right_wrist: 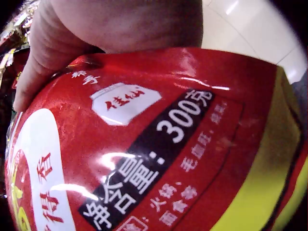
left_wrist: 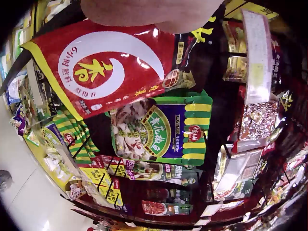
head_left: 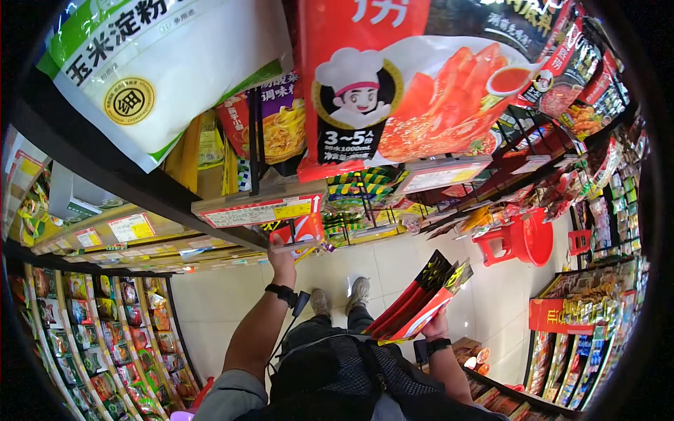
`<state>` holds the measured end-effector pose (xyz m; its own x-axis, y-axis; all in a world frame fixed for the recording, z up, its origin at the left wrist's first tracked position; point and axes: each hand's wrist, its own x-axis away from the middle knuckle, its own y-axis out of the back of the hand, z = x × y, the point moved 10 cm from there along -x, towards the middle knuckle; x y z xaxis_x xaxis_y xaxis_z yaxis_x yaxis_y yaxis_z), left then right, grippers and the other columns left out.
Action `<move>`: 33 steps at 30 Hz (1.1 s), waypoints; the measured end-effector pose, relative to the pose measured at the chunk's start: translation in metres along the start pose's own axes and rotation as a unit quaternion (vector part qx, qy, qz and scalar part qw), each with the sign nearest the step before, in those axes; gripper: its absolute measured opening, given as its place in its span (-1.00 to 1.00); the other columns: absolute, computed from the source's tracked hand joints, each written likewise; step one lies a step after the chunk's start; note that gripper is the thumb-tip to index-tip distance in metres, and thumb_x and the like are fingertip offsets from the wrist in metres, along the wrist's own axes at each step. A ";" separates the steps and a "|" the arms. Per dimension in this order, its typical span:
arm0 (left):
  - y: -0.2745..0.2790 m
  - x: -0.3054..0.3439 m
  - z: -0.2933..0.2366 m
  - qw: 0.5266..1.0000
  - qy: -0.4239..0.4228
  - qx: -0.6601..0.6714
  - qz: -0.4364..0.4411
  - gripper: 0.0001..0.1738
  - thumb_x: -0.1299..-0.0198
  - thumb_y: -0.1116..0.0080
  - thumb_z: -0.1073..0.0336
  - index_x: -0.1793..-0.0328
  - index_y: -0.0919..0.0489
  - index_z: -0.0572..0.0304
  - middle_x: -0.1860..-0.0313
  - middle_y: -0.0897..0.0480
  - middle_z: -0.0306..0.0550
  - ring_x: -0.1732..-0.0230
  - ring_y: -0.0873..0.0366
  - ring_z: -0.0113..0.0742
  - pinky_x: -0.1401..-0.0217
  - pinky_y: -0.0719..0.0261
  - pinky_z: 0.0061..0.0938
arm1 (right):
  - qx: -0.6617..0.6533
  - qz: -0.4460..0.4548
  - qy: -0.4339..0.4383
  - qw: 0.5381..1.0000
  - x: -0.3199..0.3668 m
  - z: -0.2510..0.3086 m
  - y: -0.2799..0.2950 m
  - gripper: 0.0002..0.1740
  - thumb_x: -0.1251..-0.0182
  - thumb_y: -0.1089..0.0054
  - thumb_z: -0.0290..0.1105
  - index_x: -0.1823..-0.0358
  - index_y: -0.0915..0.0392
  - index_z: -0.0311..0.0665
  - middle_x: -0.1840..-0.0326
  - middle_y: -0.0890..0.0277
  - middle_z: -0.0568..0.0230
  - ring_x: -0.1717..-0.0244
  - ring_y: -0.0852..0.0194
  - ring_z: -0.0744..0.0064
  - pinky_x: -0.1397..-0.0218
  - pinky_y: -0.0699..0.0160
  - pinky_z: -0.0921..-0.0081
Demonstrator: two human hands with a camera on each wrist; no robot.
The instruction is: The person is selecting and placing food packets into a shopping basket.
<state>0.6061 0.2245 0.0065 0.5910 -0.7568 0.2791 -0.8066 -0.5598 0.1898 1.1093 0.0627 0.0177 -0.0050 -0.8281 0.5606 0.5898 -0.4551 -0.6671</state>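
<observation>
My left hand [head_left: 282, 261] is raised to the hanging shelf and pinches a red seasoning packet [head_left: 306, 230] with a white swirl. In the left wrist view that packet [left_wrist: 159, 48] lies across the front of a green-and-yellow striped packet [left_wrist: 161, 129], with part of the hand over its edge. Lower down on the other side, my right hand [head_left: 437, 324] grips a fanned stack of several red and black packets [head_left: 411, 298]. Close up in the right wrist view, fingers curl over the edge of a red packet [right_wrist: 159, 110]; the fingertips are partly hidden.
Large bags, a white starch bag [head_left: 189, 63] and a red hotpot bag [head_left: 365, 91], hang close overhead. Price-tag rails [head_left: 260, 210] jut out below them. A red plastic stool [head_left: 530, 238] stands on the tiled floor. Stocked racks [head_left: 105, 337] flank the aisle.
</observation>
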 end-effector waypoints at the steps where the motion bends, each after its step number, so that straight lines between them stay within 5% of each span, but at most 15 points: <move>1: -0.001 -0.008 -0.004 0.997 -0.045 0.051 -0.044 -0.50 -0.43 0.16 -0.03 -0.02 -0.47 0.35 0.13 -0.61 0.06 0.10 -0.53 -0.29 -0.01 -0.45 -0.38 | 0.000 0.000 0.006 1.000 0.000 0.000 0.008 -0.35 -0.31 0.03 0.18 -0.25 -0.33 -0.11 -0.22 -0.43 0.26 -0.23 -0.37 0.12 -0.33 -0.33 0.01; 2: 0.002 -0.008 -0.019 0.987 -0.088 0.101 -0.088 -0.48 -0.43 0.17 -0.05 -0.01 -0.46 0.37 0.14 -0.61 0.11 0.10 -0.55 -0.22 0.01 -0.46 -0.34 | 0.004 0.009 0.013 1.000 0.000 0.001 0.013 -0.28 -0.28 0.04 0.22 -0.30 -0.30 -0.12 -0.30 -0.35 0.21 -0.29 -0.30 0.07 -0.38 -0.25 -0.02; 3: 0.001 -0.006 -0.036 0.985 -0.134 -0.041 -0.096 -0.51 -0.44 0.22 0.01 -0.03 -0.42 0.39 0.10 -0.60 0.14 0.09 -0.56 -0.11 0.00 -0.46 -0.29 | 0.009 0.018 0.020 1.000 0.002 0.003 0.018 -0.20 -0.24 0.04 0.27 -0.35 -0.27 -0.12 -0.38 -0.28 0.16 -0.36 -0.23 0.03 -0.43 -0.16 -0.06; 4: -0.006 -0.012 -0.044 0.986 -0.134 -0.038 -0.093 -0.51 -0.44 0.22 0.01 -0.03 -0.42 0.39 0.10 -0.60 0.14 0.09 -0.56 -0.11 0.00 -0.46 -0.29 | 0.010 0.017 0.024 1.000 0.005 0.004 0.026 -0.20 -0.24 0.04 0.27 -0.35 -0.27 -0.12 -0.38 -0.28 0.16 -0.36 -0.23 0.03 -0.43 -0.16 -0.06; 6: -0.015 -0.044 -0.019 0.996 -0.006 0.027 -0.089 -0.59 -0.44 0.27 0.12 -0.09 -0.40 0.35 0.02 -0.58 0.11 0.04 -0.56 -0.09 0.02 -0.48 -0.26 | 0.034 0.041 0.044 0.998 0.014 0.009 0.019 -0.20 -0.23 0.04 0.27 -0.36 -0.25 -0.11 -0.39 -0.26 0.17 -0.38 -0.20 0.03 -0.44 -0.14 -0.06; 7: -0.042 -0.069 0.006 0.949 0.035 0.313 -0.013 -0.70 -0.39 0.22 0.26 -0.09 -0.41 0.28 0.06 -0.57 0.08 0.13 -0.56 -0.07 0.07 -0.50 -0.24 | 0.035 0.040 0.046 0.998 0.019 0.010 0.022 -0.20 -0.23 0.04 0.27 -0.36 -0.25 -0.11 -0.39 -0.26 0.17 -0.38 -0.20 0.03 -0.44 -0.14 -0.06; 8: -0.047 -0.067 0.005 0.948 0.037 0.315 -0.011 -0.70 -0.39 0.22 0.26 -0.09 -0.41 0.28 0.06 -0.57 0.08 0.13 -0.56 -0.07 0.07 -0.50 -0.24 | 0.034 0.065 0.050 0.996 0.025 0.011 0.018 -0.20 -0.24 0.03 0.26 -0.36 -0.25 -0.11 -0.39 -0.26 0.17 -0.37 -0.20 0.03 -0.43 -0.14 -0.07; 10: -0.043 -0.064 -0.001 0.964 -0.001 0.265 -0.006 -0.70 -0.39 0.21 0.27 -0.10 -0.40 0.28 0.07 -0.57 0.08 0.15 -0.56 -0.07 0.08 -0.50 -0.24 | 0.035 0.088 0.055 0.994 0.034 0.015 0.018 -0.21 -0.24 0.03 0.25 -0.37 -0.25 -0.10 -0.39 -0.26 0.18 -0.37 -0.21 0.03 -0.43 -0.14 -0.07; 13: -0.053 -0.089 -0.036 0.980 -0.061 0.187 0.001 -0.70 -0.38 0.19 0.28 -0.12 -0.40 0.27 0.09 -0.57 0.07 0.16 -0.56 -0.06 0.09 -0.51 -0.24 | 0.005 -0.022 0.039 0.999 0.047 0.014 0.041 -0.21 -0.21 -0.09 0.19 -0.36 -0.24 -0.10 -0.39 -0.27 0.20 -0.37 -0.21 0.05 -0.42 -0.15 -0.09; 18: -0.057 -0.096 -0.062 0.986 -0.157 0.054 0.016 -0.70 -0.37 0.16 0.29 -0.14 -0.39 0.25 0.12 -0.56 0.06 0.19 -0.56 -0.06 0.12 -0.52 -0.25 | 0.019 0.000 0.047 0.999 0.069 0.018 0.042 -0.25 -0.25 -0.03 0.20 -0.35 -0.27 -0.10 -0.36 -0.31 0.19 -0.33 -0.26 0.05 -0.38 -0.22 -0.07; 26: -0.034 -0.003 -0.053 0.924 -0.344 -0.165 0.023 -0.68 -0.35 0.11 0.32 -0.18 -0.38 0.23 0.17 -0.56 0.05 0.24 -0.55 -0.05 0.16 -0.53 -0.25 | -0.002 0.013 0.049 0.999 0.044 0.015 0.031 -0.33 -0.25 -0.06 0.18 -0.27 -0.36 -0.04 -0.24 -0.44 0.29 -0.23 -0.39 0.12 -0.31 -0.35 -0.03; 27: -0.028 -0.035 0.005 0.971 -0.219 0.063 0.076 -0.65 -0.34 0.08 0.31 -0.21 -0.38 0.23 0.19 -0.55 0.01 0.25 -0.54 -0.08 0.12 -0.52 -0.27 | 0.009 0.023 0.045 0.999 0.040 0.013 0.024 -0.34 -0.23 -0.09 0.18 -0.26 -0.36 -0.04 -0.23 -0.45 0.29 -0.21 -0.42 0.12 -0.29 -0.38 -0.03; 28: -0.033 -0.061 0.065 0.947 -0.078 0.287 0.124 -0.62 -0.34 0.04 0.30 -0.25 -0.37 0.23 0.21 -0.55 -0.03 0.25 -0.53 -0.10 0.09 -0.52 -0.29 | 0.021 0.034 0.039 0.998 0.036 0.010 0.018 -0.34 -0.22 -0.11 0.17 -0.24 -0.37 -0.04 -0.22 -0.46 0.29 -0.18 -0.44 0.12 -0.27 -0.41 -0.02; 31: -0.021 -0.034 -0.028 0.984 -0.083 0.126 0.095 -0.57 -0.36 0.03 0.20 -0.28 -0.37 0.22 0.15 -0.57 -0.06 0.18 -0.56 -0.21 0.10 -0.53 -0.32 | 0.021 0.025 0.013 0.999 0.024 0.001 0.019 -0.36 -0.23 -0.13 0.15 -0.23 -0.37 -0.05 -0.18 -0.48 0.29 -0.14 -0.47 0.12 -0.24 -0.44 -0.02; 33: -0.034 -0.076 0.001 0.981 -0.119 0.119 0.099 -0.58 -0.36 0.04 0.18 -0.25 -0.39 0.23 0.14 -0.59 -0.06 0.15 -0.57 -0.25 0.11 -0.53 -0.33 | 0.036 0.037 0.004 0.999 0.024 0.001 0.011 -0.37 -0.24 -0.12 0.14 -0.23 -0.37 -0.06 -0.18 -0.48 0.29 -0.14 -0.47 0.12 -0.24 -0.44 -0.01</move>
<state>0.5892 0.3007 -0.0222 0.4325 -0.8999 0.0561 -0.8965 -0.4358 -0.0799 1.1164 0.0381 0.0237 0.0350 -0.8617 0.5062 0.6454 -0.3673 -0.6698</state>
